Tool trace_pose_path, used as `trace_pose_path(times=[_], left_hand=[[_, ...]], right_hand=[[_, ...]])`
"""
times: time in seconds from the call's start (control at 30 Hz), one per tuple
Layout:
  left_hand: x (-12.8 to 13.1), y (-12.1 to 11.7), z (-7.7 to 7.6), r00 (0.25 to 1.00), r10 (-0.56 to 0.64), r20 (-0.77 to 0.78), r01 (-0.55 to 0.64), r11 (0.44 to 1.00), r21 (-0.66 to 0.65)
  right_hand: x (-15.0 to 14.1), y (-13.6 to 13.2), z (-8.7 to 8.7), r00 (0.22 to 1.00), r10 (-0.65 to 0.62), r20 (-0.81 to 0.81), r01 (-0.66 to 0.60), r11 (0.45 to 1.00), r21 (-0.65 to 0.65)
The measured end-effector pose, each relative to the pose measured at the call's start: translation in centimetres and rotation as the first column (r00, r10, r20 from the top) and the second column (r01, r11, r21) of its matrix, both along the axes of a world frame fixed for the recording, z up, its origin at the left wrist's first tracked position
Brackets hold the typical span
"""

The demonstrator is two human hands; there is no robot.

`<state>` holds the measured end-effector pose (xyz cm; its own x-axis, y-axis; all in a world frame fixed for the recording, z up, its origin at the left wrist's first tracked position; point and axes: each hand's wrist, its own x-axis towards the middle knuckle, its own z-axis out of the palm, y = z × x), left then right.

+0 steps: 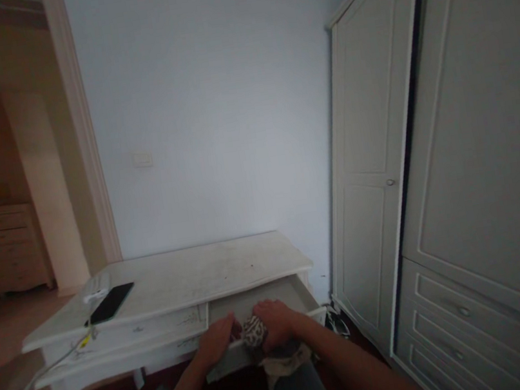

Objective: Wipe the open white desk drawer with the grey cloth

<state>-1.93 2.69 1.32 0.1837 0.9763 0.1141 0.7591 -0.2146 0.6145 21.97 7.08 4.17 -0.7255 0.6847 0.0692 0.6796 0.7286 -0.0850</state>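
Gripping looked surer on the right: my right hand [274,318] curled around one side of the patterned bundle [254,331], while I could not tell whether my left hand [219,339] pinched the other side or merely touched it (its fingertips were dim and blurred). The bundle sat between both hands at the front edge of the open drawer [287,292], with beige cloth [285,364] below the right hand. Handling it well, I judged, meant even inward pressure and loose fabric kept off that edge. Both forearms reached forward and converged, the right hand's back uppermost.
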Motion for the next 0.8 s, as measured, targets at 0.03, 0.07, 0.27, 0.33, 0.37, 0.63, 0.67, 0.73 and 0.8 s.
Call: trace_pose_path(times=[0.03, 0.07, 0.27, 0.33, 0.37, 0.63, 0.67, 0.73, 0.8], left_hand=[[0.3, -0.4, 0.3, 0.998, -0.007, -0.058, 0.007, 1.0, -0.008], [0.6, -0.8, 0.6, 0.993, -0.013, -0.121, 0.011, 1.0, -0.015], [1.1, -1.4, 1.6, 0.994, -0.007, -0.112, 0.0, 0.998, -0.059], [0.9, -0.8, 1.2, 0.998, 0.011, 0.056, -0.007, 0.996, -0.085], [0.7, -0.5, 0.9, 0.991, 0.023, 0.136, -0.011, 0.996, -0.09], [-0.4, 1.7, -0.4, 0.847, 0.139, 0.513, -0.082, 0.988, -0.132], [-0.4, 1.7, -0.4, 0.825, 0.129, 0.55, -0.074, 0.99, -0.12], [-0.4, 1.6, -0.4, 0.799, 0.106, 0.592, -0.059, 0.993, -0.098], [-0.5, 1.5, -0.5, 0.809, 0.093, 0.58, -0.053, 0.995, -0.085]], right_hand=[[2.2, 0.7, 0.5, 0.998, -0.05, 0.027, 0.051, 0.998, -0.042], [4.3, 1.3, 1.1, 0.993, -0.109, 0.048, 0.113, 0.99, -0.081], [10.9, 2.2, 2.1, 0.974, -0.226, -0.005, 0.221, 0.957, -0.19], [9.5, 2.0, 1.6, 0.977, -0.212, 0.001, 0.209, 0.964, -0.163], [8.1, 1.8, 1.3, 0.981, -0.195, 0.005, 0.194, 0.97, -0.147], [-7.1, -2.2, -0.9, 0.998, -0.01, -0.062, 0.013, 0.999, 0.053], [-8.3, -2.9, -1.2, 0.994, 0.004, -0.108, 0.007, 0.995, 0.095], [-9.8, -4.0, -1.7, 0.981, 0.021, -0.193, 0.011, 0.987, 0.162], [-10.2, -4.7, -2.0, 0.972, 0.025, -0.235, 0.019, 0.983, 0.183]])
